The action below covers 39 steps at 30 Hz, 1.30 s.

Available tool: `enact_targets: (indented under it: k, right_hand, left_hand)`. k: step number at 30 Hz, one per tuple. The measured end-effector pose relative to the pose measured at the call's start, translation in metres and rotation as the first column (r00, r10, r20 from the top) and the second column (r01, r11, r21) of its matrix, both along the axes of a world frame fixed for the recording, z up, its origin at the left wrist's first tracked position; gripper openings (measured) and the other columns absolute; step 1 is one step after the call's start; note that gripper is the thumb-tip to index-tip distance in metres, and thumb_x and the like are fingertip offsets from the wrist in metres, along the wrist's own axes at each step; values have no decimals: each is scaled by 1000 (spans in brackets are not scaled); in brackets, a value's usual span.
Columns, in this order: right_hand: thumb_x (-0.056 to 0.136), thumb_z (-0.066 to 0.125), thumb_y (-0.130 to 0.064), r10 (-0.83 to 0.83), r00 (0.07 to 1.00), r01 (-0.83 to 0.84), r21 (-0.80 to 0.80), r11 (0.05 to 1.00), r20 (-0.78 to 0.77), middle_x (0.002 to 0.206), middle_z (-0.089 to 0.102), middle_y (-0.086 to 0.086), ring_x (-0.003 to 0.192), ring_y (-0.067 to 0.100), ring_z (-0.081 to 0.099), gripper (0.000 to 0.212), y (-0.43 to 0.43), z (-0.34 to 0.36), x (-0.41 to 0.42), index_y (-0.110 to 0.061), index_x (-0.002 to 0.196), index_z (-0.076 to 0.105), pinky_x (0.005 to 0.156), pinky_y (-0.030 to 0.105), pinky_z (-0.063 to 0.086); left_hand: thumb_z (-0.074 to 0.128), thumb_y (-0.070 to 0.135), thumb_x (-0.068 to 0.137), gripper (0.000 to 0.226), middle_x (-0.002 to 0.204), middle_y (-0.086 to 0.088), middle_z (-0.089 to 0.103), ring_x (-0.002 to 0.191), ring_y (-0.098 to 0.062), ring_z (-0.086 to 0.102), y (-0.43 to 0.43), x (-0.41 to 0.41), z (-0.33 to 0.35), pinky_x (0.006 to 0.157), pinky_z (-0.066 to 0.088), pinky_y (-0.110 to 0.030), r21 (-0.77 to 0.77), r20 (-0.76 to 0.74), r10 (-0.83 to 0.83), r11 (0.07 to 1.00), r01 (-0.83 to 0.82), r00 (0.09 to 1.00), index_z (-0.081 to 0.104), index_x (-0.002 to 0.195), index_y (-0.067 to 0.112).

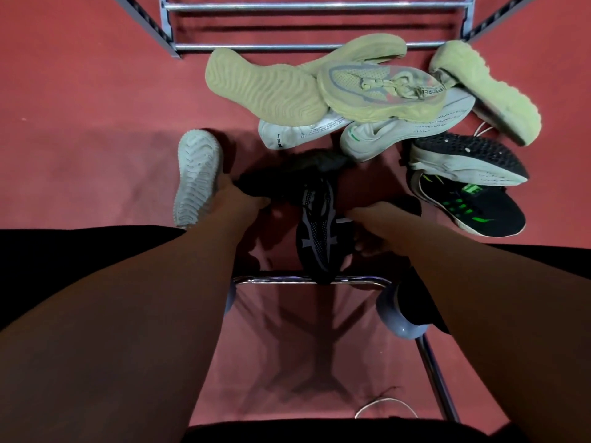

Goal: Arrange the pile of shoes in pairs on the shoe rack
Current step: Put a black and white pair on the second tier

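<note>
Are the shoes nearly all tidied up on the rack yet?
Not yet, only starting. No shoe shows on the shoe rack bars in view. The left hand grips a dark shoe and the right hand holds a black-and-grey shoe. Olive shoes, white shoes and a green-striped shoe lie piled on the floor.

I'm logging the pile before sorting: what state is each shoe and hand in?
Black mesh sneaker with grey stripes: upright, held by right hand.
Left hand: grips a second black shoe.
Olive lace-up sneaker: upright, on top.
Olive ribbed-sole shoe: sole up.
Pale grey-soled shoe: sole up, beside left hand.
</note>
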State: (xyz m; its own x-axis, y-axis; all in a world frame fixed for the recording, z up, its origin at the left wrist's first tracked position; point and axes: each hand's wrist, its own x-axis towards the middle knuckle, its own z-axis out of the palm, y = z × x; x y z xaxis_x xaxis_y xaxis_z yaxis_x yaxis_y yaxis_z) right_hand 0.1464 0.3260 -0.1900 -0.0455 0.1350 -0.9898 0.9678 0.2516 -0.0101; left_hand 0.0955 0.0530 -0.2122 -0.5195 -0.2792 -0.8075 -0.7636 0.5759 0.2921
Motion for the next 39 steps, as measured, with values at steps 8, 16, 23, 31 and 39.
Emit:
enact_targets:
  k: [8, 16, 23, 31, 39]
  right_hand:
    - [90, 76, -17, 186, 982, -187, -71, 980, -28, 106, 69, 11, 82, 22, 65, 33, -37, -2, 14, -7, 120, 65, 58, 31, 52]
    - [89, 73, -4, -120, 989, 132, -157, 979, 84, 117, 68, 12, 91, 27, 65, 28, -42, -3, 25, -8, 116, 69, 93, 55, 58]
    - [86, 79, -14, -9, 998, 19, -182, 983, 58, 96, 65, 1, 91, 23, 58, 18, -51, 10, 26, -19, 100, 68, 90, 47, 58]
    - [97, 66, -20, -408, 913, 408, -82, 909, 18, 109, 74, 14, 96, 30, 71, 26, -54, -5, 29, -7, 120, 64, 79, 40, 59]
    - [89, 74, -23, -291, 955, 290, -29, 956, -50, 88, 70, 13, 74, 25, 66, 30, -24, -9, 9, -8, 114, 68, 70, 35, 58]
  left_hand:
    - [68, 69, 81, 74, 127, -7, 66, 110, -30, 63, -2, 0, 6, 88, 50, -36, -54, -20, -206, 977, 204, 978, 56, 135, 19]
    - [60, 89, 63, 97, 113, -5, 71, 96, -28, 72, 9, -2, 24, 86, 60, -43, 107, 161, -200, 977, 184, 967, 63, 124, 14]
    - [86, 50, 72, 72, 101, -15, 73, 75, -35, 77, 18, 6, 37, 67, 63, -54, 258, 309, -214, 957, 135, 927, 50, 121, 12]
    - [68, 42, 95, 38, 100, -12, 77, 92, -31, 73, 24, 13, 34, 97, 56, -51, 369, 538, -100, 921, -127, 837, 68, 113, 8]
    - [57, 37, 101, 34, 102, -10, 78, 92, -27, 75, 18, 2, 36, 79, 60, -40, 436, 640, -107, 866, -245, 761, 70, 113, 8]
